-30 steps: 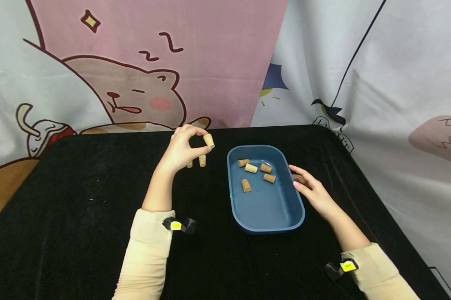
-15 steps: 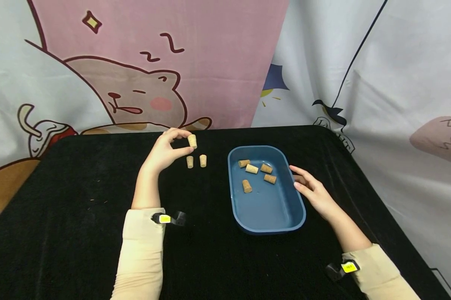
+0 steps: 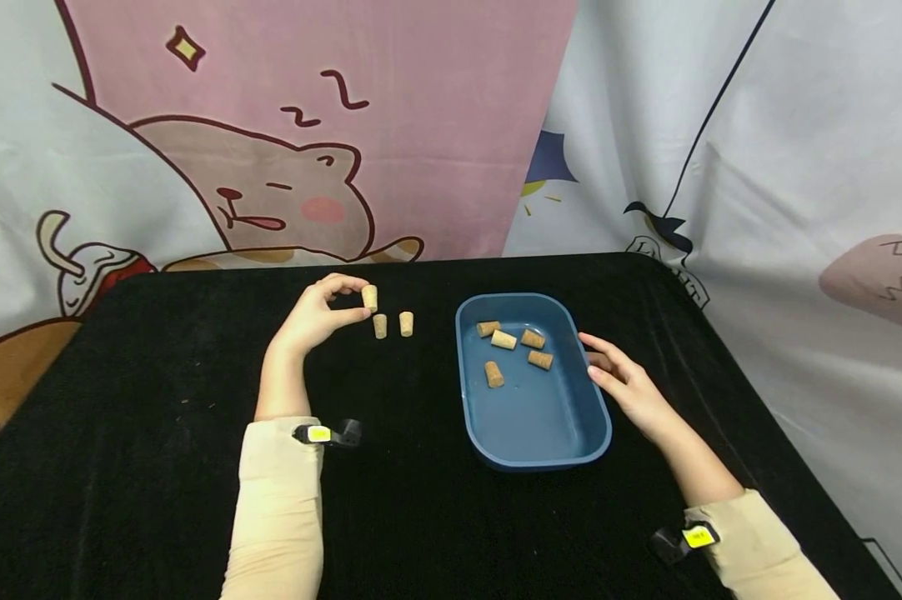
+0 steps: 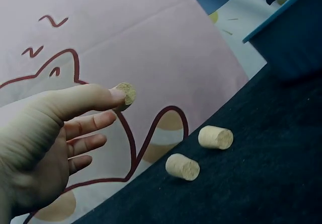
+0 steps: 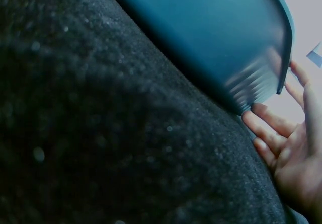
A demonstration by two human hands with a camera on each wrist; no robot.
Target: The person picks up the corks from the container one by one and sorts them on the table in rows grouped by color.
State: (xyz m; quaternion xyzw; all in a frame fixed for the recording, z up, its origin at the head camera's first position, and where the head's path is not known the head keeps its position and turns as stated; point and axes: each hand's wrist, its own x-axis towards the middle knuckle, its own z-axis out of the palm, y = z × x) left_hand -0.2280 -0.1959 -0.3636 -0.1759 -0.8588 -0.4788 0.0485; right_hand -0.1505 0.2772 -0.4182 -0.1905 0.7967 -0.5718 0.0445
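Between thumb and fingers, my left hand (image 3: 306,322) pinches a pale cork stopper (image 3: 370,297); the left wrist view shows the end of this cork (image 4: 128,94) beyond the thumb. Just below it in the head view, one cork (image 3: 379,326) stands on the black cloth, with another cork (image 3: 407,324) a little to its right. My right hand (image 3: 629,390) rests its fingertips against the right side of a blue bin (image 3: 526,429). Seen from the right wrist, the fingers (image 5: 269,126) are loosely extended at the bin's outer wall. Several corks (image 3: 503,339) lie on their sides inside the bin, toward its far end.
A black cloth (image 3: 158,483) covers the table. Behind its far edge hangs a printed curtain (image 3: 451,125) with a cartoon bear. Small crumbs (image 3: 184,401) lie on the cloth at the left.
My left hand has moved left and then down with the cork, now close to the two standing corks, which it partly covered before. The right hand and the bin stay put.
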